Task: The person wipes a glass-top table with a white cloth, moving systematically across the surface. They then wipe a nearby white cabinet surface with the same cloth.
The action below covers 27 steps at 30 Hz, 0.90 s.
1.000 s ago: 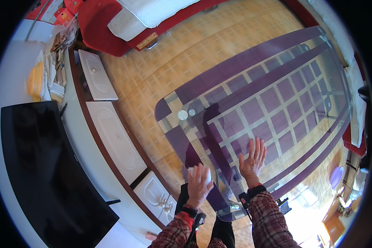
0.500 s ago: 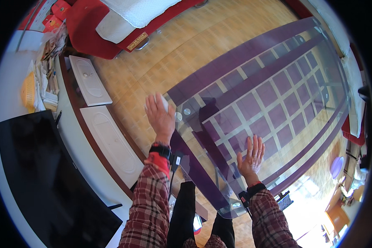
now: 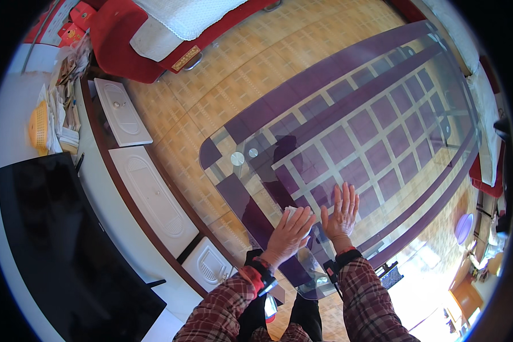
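Observation:
A glass-topped table with purple bands and a purple check pattern lies before me. My left hand is over its near end, fingers together and pointing forward, with a small white cloth under it. Only a bit of the cloth shows by the fingertips; the palm hides the rest. Close beside it on the right, my right hand lies over the glass with its fingers stretched out and the thumb apart. It holds nothing that I can see. Whether its palm touches the glass I cannot tell.
A low cabinet with white drawers runs along the left, bearing a black television and stacked papers. A red sofa with a white cover stands at the far left. A purple basin is at the right.
My left hand has swept from the table's left corner, nearer and to the right, with the white cloth, ending next to my right hand. The right hand has barely shifted.

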Each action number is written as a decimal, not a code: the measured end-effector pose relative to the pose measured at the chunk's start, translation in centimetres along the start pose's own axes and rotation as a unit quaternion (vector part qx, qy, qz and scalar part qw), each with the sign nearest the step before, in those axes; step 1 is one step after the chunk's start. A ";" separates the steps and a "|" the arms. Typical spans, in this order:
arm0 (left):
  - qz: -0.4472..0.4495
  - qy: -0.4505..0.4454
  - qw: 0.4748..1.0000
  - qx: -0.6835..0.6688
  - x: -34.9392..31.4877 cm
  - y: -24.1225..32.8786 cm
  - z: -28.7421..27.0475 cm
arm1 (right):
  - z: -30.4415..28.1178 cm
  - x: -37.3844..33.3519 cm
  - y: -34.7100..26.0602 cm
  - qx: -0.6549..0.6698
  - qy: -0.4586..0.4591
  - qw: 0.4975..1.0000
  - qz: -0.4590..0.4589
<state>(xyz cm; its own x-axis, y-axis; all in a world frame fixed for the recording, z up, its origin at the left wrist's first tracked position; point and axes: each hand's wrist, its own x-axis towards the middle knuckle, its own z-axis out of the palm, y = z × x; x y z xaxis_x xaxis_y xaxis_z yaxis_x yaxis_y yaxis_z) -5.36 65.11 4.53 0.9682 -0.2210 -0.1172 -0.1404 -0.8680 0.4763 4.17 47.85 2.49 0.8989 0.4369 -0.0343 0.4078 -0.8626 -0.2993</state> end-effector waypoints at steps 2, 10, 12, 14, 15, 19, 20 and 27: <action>-0.006 -0.050 0.999 0.012 0.5 -2.9 -1.2 | 0.1 0.1 0.0 -0.004 -0.010 1.000 0.004; -0.225 0.210 0.946 0.103 6.4 -20.1 -8.2 | 0.1 -0.1 0.0 -0.002 -0.020 1.000 0.007; -0.287 0.263 0.917 0.086 6.6 -20.0 -7.6 | 0.0 -0.1 -0.1 -0.005 -0.026 1.000 0.013; -0.270 0.260 0.920 0.111 5.5 -17.4 -6.0 | -0.1 -0.1 -0.2 -0.002 0.003 1.000 -0.003; -0.285 0.232 0.922 0.122 4.2 -16.0 -5.6 | -0.2 -0.1 -0.2 0.000 -0.011 1.000 0.006; -0.203 0.152 0.967 0.033 -2.1 -4.0 -0.4 | 0.1 -0.3 -0.1 0.003 0.003 1.000 0.001; -0.193 0.121 0.973 0.023 -3.9 -0.9 1.2 | 0.2 -0.5 0.0 0.002 0.010 1.000 -0.007; -0.060 -0.035 0.997 -0.018 -12.5 15.5 9.4 | -0.4 -0.6 0.4 0.038 0.012 0.999 -0.028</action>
<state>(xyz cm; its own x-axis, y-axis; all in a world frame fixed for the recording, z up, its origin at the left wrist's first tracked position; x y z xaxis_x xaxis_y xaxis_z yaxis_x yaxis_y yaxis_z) -21.56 50.26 5.18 0.9605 -0.1484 -0.2353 -0.0160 -0.8738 0.4860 3.81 47.13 2.75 0.8793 0.4763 0.0061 0.4443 -0.8154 -0.3710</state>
